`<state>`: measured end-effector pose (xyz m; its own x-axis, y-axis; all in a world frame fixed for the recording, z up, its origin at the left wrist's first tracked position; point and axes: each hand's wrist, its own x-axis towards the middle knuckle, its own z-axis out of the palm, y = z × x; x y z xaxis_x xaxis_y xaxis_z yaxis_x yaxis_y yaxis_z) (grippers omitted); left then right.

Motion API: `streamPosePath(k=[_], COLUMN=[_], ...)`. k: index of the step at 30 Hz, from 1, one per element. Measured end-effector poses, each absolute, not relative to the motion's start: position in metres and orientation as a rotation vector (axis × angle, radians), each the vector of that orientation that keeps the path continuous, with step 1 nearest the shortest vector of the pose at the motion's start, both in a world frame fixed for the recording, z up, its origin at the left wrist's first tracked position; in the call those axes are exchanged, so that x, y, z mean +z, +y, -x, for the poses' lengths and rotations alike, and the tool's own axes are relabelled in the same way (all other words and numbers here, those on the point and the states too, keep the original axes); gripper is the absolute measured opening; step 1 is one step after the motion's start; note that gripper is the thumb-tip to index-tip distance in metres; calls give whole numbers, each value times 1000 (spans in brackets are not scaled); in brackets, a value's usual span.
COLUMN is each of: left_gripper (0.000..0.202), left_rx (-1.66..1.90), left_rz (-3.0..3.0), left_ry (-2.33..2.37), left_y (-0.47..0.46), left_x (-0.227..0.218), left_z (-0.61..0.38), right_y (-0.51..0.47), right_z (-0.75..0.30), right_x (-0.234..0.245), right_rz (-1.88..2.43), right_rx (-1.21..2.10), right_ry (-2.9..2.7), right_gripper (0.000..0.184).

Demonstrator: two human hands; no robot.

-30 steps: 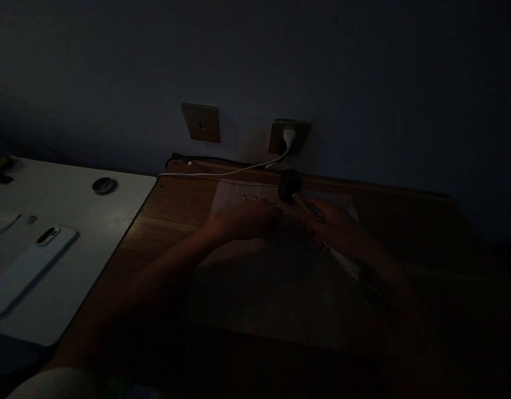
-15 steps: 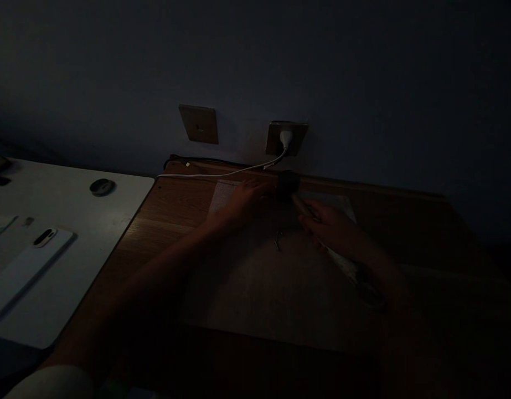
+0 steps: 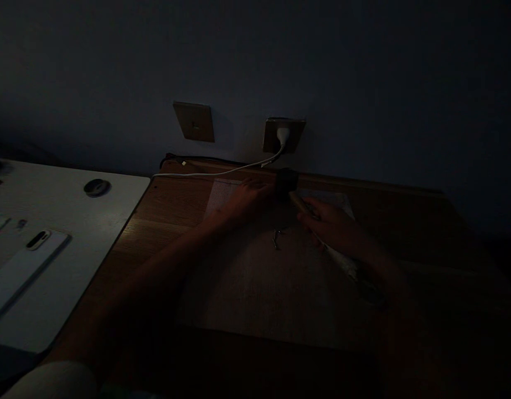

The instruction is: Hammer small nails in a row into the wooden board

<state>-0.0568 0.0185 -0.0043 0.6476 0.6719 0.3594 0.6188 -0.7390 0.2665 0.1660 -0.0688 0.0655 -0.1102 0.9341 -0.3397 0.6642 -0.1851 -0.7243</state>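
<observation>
Phone (image 3: pixel 27 269) (pale); plug (image 3: pixel 283 134); cable (image 3: pixel 197 175)

Near part of the sheet (image 3: pixel 259 293) appears passable, though dark; farther in, metal pieces (image 3: pixel 275 239) and hammer (image 3: pixel 297 198) obstruct passage

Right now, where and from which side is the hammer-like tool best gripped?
By the handle, from the lower right of the view, where the right hand holds it. It is long and slim and slants down that way from the dark head, so it should wrap well. I'd avoid the head: it looks bulkier, and the left hand is close beside it.
</observation>
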Motion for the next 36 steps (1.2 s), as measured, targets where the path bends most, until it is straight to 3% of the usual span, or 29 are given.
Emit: streamPosePath(k=[17, 31, 36], left_gripper=[32, 44, 54], left_rx=[608, 543, 587], left_rz=[-2704, -2646, -2588], left_ry=[1130, 1298, 1307], left_y=[15, 4, 7], left_x=[-5, 5, -2], left_z=[58, 49, 49], right_y=[-74, -106, -109], right_z=[-166, -155, -148], right_x=[66, 64, 57], right_rz=[1825, 1788, 1788], right_rx=[1117, 1147, 1122], right_ry=[-1628, -1378, -1392], right_gripper=[42, 73, 74])
